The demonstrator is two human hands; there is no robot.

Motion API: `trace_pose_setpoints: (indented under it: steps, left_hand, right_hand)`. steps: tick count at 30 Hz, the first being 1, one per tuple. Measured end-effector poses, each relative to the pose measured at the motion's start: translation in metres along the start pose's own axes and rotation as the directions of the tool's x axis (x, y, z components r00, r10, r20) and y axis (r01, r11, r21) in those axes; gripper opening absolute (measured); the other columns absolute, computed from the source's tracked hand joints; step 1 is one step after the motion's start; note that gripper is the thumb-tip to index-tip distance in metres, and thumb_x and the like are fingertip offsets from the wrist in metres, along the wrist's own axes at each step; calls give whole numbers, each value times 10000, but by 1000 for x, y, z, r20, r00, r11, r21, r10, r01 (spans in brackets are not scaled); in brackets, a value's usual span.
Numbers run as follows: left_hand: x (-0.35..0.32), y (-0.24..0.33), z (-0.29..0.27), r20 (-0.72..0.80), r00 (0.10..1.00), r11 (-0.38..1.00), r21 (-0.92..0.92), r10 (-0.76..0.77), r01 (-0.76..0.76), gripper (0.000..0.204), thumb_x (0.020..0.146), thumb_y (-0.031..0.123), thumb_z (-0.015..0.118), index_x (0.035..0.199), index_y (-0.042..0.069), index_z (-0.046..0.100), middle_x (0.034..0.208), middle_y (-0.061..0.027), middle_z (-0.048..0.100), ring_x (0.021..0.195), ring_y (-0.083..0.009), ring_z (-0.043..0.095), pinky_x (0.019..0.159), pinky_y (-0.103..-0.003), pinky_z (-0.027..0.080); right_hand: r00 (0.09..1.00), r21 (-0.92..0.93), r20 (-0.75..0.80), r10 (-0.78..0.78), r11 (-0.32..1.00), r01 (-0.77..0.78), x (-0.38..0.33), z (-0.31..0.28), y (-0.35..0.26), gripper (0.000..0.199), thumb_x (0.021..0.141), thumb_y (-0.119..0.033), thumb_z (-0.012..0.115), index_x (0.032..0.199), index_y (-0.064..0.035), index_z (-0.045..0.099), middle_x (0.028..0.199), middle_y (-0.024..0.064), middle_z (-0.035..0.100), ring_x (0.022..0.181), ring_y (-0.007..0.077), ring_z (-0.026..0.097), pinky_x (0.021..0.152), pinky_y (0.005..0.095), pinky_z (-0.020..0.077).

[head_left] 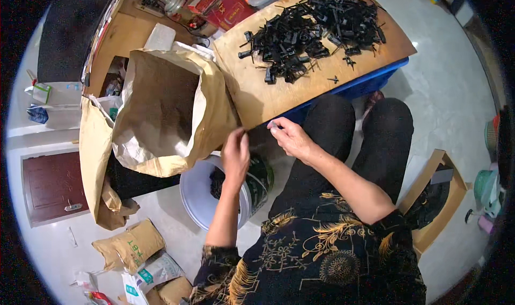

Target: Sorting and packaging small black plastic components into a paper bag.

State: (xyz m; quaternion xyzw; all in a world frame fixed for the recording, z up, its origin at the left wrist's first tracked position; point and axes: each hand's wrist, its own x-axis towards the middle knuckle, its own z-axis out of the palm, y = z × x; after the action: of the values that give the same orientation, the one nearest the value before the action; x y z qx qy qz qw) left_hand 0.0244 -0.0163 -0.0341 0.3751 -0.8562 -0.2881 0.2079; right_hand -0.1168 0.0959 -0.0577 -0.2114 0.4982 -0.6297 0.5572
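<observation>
My left hand (236,156) and my right hand (288,136) meet just below the near edge of a wooden board (252,93). Between them they pinch a thin black strip-like part (259,127); a small pale piece shows at my right fingertips. A large heap of black plastic parts (311,28) lies on the far half of the board. Below my left hand stands a white bucket (198,197) with dark pieces inside. My knees in black trousers are under the board.
A big open brown paper sack (161,112) stands to the left of the board. Smaller sacks (129,246) lie on the pale floor at lower left. A wooden box (437,197) sits at my right. A blue crate (375,82) supports the board.
</observation>
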Motion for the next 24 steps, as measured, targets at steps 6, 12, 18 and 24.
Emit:
trace_pose_setpoints:
  steps: [6, 12, 18, 24]
  left_hand:
    - [142, -11, 66, -122, 991, 975, -203, 63, -87, 235, 813, 86, 471, 1014, -19, 530, 898, -149, 573, 763, -236, 553, 707, -326, 442]
    - [234, -25, 89, -57, 998, 988, 146, -33, 41, 288, 767, 188, 547, 997, 14, 559, 886, -215, 585, 810, -340, 565, 745, -415, 441]
    - [254, -9, 92, 69, 996, 942, 334, -64, 37, 254, 734, 246, 586, 950, 116, 615, 878, -188, 622, 873, -331, 585, 769, -409, 446]
    - [242, -14, 83, 91, 990, 918, 390, -111, 67, 195, 746, 229, 568, 885, 100, 615, 858, -172, 624, 845, -340, 587, 749, -417, 449]
  right_hand:
    - [999, 57, -29, -38, 998, 40, 2, 1, -2, 147, 921, -172, 435, 1023, -75, 476, 595, -74, 321, 448, 12, 257, 370, 177, 210]
    - [999, 130, -39, -10, 991, 15, 5, -8, -2, 161, 923, -193, 442, 1015, -62, 467, 603, -80, 309, 449, 6, 246, 371, 173, 201]
    - [998, 156, -51, 43, 987, -34, 10, -9, -6, 159, 925, -188, 440, 1020, -64, 472, 601, -82, 311, 452, 8, 244, 376, 173, 200]
    - [999, 96, -54, -7, 995, 13, 13, -6, -1, 147, 929, -178, 430, 1011, -66, 479, 592, -86, 304, 453, 7, 245, 383, 174, 203]
